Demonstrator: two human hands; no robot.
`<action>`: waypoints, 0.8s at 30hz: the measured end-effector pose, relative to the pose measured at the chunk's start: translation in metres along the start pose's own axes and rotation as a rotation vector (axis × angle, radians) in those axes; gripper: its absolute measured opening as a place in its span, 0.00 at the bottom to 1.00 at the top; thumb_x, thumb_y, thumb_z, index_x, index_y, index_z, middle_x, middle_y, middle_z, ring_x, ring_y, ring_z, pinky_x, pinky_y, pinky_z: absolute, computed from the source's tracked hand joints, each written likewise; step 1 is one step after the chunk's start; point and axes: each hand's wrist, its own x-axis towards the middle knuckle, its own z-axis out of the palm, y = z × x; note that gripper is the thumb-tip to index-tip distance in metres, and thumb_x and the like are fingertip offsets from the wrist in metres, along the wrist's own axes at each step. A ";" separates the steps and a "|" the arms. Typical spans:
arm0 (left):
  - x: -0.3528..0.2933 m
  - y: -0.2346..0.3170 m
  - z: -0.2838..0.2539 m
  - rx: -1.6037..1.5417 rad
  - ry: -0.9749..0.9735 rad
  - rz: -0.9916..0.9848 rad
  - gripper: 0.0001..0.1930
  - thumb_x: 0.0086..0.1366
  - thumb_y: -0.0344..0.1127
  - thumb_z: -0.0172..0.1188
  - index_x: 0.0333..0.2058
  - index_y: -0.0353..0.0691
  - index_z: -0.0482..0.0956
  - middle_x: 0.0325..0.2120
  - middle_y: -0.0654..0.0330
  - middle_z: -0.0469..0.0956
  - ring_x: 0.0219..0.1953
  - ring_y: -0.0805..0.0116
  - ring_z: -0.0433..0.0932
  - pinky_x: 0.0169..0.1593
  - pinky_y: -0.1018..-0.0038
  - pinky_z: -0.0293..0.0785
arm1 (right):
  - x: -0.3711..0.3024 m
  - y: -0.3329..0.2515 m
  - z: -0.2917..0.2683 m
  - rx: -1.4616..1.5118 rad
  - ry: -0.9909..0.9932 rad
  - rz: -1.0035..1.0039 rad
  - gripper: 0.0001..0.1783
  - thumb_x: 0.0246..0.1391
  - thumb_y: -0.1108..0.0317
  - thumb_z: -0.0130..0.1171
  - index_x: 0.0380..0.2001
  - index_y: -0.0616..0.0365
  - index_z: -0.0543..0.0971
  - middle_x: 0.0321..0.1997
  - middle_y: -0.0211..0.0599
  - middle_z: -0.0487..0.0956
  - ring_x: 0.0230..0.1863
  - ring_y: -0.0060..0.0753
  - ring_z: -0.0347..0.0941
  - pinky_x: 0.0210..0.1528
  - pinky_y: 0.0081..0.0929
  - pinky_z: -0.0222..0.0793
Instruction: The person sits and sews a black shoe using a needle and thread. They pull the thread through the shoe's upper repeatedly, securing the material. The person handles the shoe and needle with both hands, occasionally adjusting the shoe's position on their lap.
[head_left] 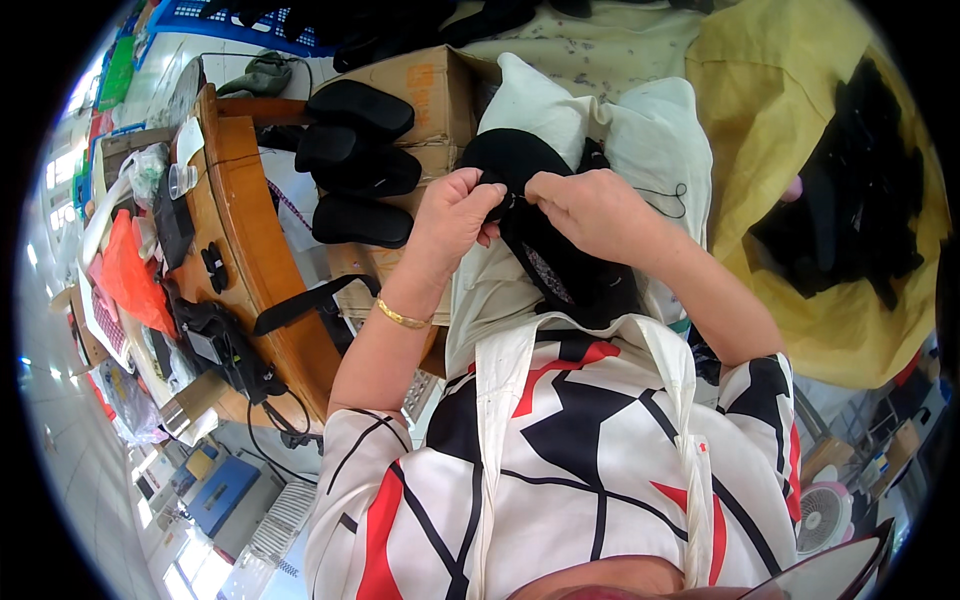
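Observation:
A black cloth shoe lies across my lap on white cloth, its rounded end pointing away from me. My left hand is closed on the shoe's edge, thumb and fingers pinching the black fabric. Close beside it, my right hand is shut in a pinch at the same edge; whatever sits between its fingertips is too small to make out. Nearer my body, more black fabric with a patterned lining shows below the hands. A thin dark thread curls over the white cloth to the right.
Several black slippers are stacked on a cardboard box to the left. Beyond them stands a wooden table bearing bags and a black strap. On the right, a yellow sack holds dark pieces. A blue crate is at the far left.

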 end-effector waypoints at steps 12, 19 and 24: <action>0.006 0.002 -0.005 -0.051 -0.048 -0.096 0.07 0.66 0.34 0.57 0.29 0.41 0.77 0.21 0.66 0.77 0.17 0.78 0.74 0.21 0.81 0.70 | -0.005 -0.002 0.026 0.003 0.129 0.057 0.03 0.60 0.70 0.51 0.35 0.57 0.70 0.23 0.43 0.77 0.27 0.51 0.76 0.28 0.45 0.70; 0.002 -0.002 -0.001 -0.194 -0.019 -0.061 0.07 0.65 0.35 0.58 0.28 0.42 0.76 0.21 0.64 0.77 0.18 0.76 0.76 0.22 0.81 0.71 | -0.001 -0.010 0.031 0.050 0.163 0.140 0.05 0.61 0.72 0.51 0.37 0.60 0.67 0.24 0.48 0.77 0.30 0.55 0.77 0.30 0.47 0.70; 0.004 -0.012 -0.002 -0.201 -0.017 -0.014 0.05 0.66 0.34 0.59 0.32 0.39 0.78 0.22 0.63 0.78 0.18 0.76 0.77 0.24 0.82 0.72 | 0.013 -0.015 0.023 0.304 0.166 0.193 0.07 0.62 0.71 0.52 0.39 0.60 0.68 0.27 0.52 0.78 0.32 0.57 0.77 0.33 0.48 0.70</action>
